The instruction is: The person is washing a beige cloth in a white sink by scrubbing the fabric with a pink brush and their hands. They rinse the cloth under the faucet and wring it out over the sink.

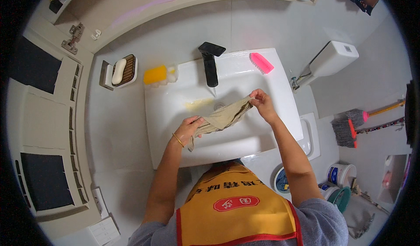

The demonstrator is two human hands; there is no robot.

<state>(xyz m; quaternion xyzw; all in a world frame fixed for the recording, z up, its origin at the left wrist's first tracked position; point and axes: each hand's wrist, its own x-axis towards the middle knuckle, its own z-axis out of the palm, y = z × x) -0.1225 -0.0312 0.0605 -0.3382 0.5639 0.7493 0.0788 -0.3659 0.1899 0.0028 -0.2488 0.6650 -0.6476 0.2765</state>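
Note:
A beige cloth with dark streaks [224,115] is stretched between my two hands above the basin of a white washbasin [177,157]. At its lower left end, my left hand [187,129], with a gold-coloured bangle at the wrist, grips the fabric. The upper right end is pinched between the thumb and fingers of my right hand [263,105]. Behind the cloth stands a black faucet [210,65], from which a thin stream of water falls. A yellowish wet patch [198,104] lies on the basin surface, left of the drain [219,106], which the cloth partly hides.
A pink scrubbing brush [261,63] rests on the basin's back right corner. At the back left are a yellow sponge [155,74] with suds and a wall-mounted soap dish [132,77] holding white soap. An open cabinet [42,114] is at left; buckets [341,174] and mops [348,128] are at right.

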